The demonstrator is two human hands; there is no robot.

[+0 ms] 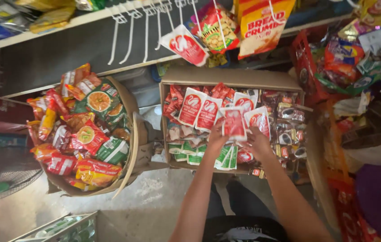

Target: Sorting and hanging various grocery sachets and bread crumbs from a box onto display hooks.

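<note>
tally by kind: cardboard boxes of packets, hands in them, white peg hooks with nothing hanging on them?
Cardboard boxes: 2, left box and right box
Hands: 2, left hand and right hand, both on a red-and-white sachet
Bare white hooks: about 5
Total: about 9

Both hands reach into an open cardboard box [226, 76] packed with sachets. The left hand [216, 139] and right hand [256, 140] together pinch a red-and-white sachet [234, 123], held upright above the rest. Green-and-white packets [226, 157] lie at the box's near edge, dark packets [289, 114] on its right. Left of the box stands a second box [130, 134] heaped with noodle packs [89, 134]. Empty white hooks [132, 31] hang on the far wall.
</note>
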